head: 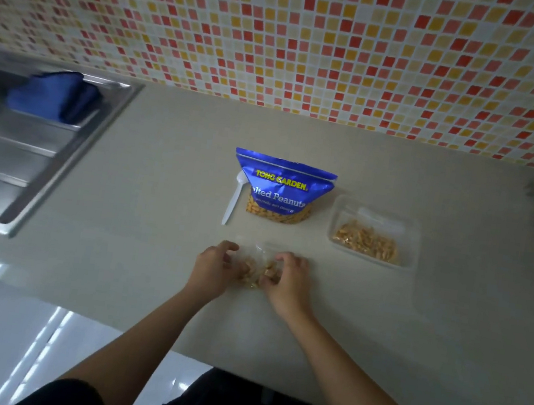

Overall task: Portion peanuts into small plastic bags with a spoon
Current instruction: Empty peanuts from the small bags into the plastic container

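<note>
Head-worn, down onto counter (153, 220) (wide-angle)

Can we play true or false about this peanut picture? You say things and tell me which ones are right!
1. The left hand and the right hand both hold a small clear bag with peanuts inside. True.
2. The white spoon is in the right hand. False: it lies on the counter, just left of the blue peanut packet.
3. The clear tub to the right of the packet has peanuts in it. True.
4. The blue cloth lies next to the clear tub. False: it is far off to the left, at the metal sink.
</note>
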`<action>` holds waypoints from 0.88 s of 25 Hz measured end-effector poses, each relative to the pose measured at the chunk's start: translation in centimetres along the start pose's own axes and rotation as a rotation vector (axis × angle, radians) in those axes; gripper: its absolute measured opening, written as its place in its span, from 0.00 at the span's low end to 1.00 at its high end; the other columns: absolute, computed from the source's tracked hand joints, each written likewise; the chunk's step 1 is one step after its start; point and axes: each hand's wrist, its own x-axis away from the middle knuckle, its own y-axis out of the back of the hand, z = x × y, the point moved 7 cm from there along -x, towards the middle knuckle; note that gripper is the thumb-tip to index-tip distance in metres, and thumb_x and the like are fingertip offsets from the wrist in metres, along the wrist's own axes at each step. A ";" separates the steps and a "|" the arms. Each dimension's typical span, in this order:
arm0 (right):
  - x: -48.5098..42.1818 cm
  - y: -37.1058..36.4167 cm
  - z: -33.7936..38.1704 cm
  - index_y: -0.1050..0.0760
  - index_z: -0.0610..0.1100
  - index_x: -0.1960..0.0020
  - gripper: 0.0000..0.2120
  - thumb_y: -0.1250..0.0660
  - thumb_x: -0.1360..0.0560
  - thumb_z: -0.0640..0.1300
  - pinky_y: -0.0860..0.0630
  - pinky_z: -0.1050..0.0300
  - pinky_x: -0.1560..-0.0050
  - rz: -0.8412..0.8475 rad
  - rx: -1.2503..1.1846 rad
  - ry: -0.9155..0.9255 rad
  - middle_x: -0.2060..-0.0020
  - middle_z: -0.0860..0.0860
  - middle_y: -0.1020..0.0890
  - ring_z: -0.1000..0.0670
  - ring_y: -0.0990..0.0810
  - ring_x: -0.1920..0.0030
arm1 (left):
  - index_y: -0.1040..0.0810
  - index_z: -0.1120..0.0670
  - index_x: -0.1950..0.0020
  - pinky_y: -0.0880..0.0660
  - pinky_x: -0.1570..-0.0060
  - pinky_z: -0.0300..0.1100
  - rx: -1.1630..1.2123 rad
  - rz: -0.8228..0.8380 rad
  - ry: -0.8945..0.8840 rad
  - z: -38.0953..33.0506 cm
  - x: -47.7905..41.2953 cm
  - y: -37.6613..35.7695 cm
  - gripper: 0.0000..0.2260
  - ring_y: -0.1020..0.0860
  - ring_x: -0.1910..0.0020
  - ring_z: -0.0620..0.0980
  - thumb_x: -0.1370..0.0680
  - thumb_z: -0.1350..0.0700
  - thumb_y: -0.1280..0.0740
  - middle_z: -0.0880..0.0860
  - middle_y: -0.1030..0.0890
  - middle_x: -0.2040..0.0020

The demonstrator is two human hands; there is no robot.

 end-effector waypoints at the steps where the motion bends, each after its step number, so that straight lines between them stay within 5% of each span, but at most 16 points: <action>1: -0.1 0.2 -0.3 0.28 0.41 0.42 0.20 0.29 0.33 0.38 0.34 0.62 0.45 0.007 -0.024 -0.008 0.44 0.43 0.30 0.43 0.25 0.47 | 0.24 0.55 0.42 0.25 0.50 0.43 0.024 0.005 -0.007 -0.4 0.1 -0.4 0.16 0.21 0.53 0.55 0.29 0.56 0.29 0.57 0.19 0.54; 5: 0.4 1.9 -2.6 0.24 0.43 0.44 0.19 0.29 0.34 0.37 0.32 0.61 0.46 -0.042 -0.047 0.006 0.47 0.43 0.24 0.45 0.24 0.46 | 0.21 0.52 0.45 0.26 0.53 0.38 0.068 0.088 -0.094 -2.4 0.6 -2.6 0.13 0.20 0.55 0.52 0.29 0.59 0.30 0.52 0.19 0.57; 10: 3.6 5.7 -6.7 0.24 0.42 0.43 0.15 0.32 0.30 0.37 0.25 0.64 0.46 -0.170 -0.175 0.073 0.50 0.49 0.28 0.47 0.21 0.49 | 0.20 0.51 0.43 0.29 0.54 0.24 0.042 0.195 -0.243 -4.7 2.0 -5.5 0.14 0.20 0.56 0.43 0.28 0.59 0.30 0.50 0.16 0.50; 13: 5.4 8.1 -9.2 0.24 0.41 0.42 0.15 0.34 0.28 0.32 0.28 0.75 0.51 -0.231 -0.222 0.027 0.49 0.49 0.29 0.47 0.20 0.50 | 0.20 0.50 0.42 0.27 0.51 0.28 0.065 0.268 -0.268 -7.0 3.0 -7.3 0.15 0.20 0.56 0.39 0.28 0.58 0.29 0.48 0.16 0.49; 16: 5.1 12.5 -9.1 0.26 0.46 0.41 0.18 0.36 0.27 0.30 0.28 0.75 0.51 -0.346 -0.324 0.008 0.48 0.53 0.29 0.56 0.21 0.51 | 0.21 0.52 0.42 0.27 0.55 0.24 0.202 0.219 -0.345 -11.3 2.8 -7.0 0.15 0.21 0.60 0.32 0.28 0.60 0.30 0.48 0.17 0.52; 18: 3.3 15.9 -8.3 0.27 0.45 0.41 0.20 0.38 0.27 0.27 0.28 0.75 0.51 -0.442 -0.305 0.026 0.49 0.54 0.30 0.59 0.22 0.54 | 0.23 0.55 0.40 0.25 0.54 0.28 0.313 0.177 -0.365 -14.4 1.3 -6.7 0.16 0.20 0.57 0.37 0.27 0.63 0.32 0.47 0.19 0.49; 22: -2.0 19.4 -7.0 0.27 0.37 0.39 0.21 0.42 0.29 0.25 0.29 0.68 0.46 -0.458 -0.125 -0.006 0.46 0.44 0.30 0.44 0.23 0.52 | 0.25 0.55 0.37 0.24 0.48 0.41 0.403 0.130 -0.233 -18.5 -2.8 -8.3 0.18 0.20 0.51 0.48 0.27 0.60 0.32 0.48 0.21 0.45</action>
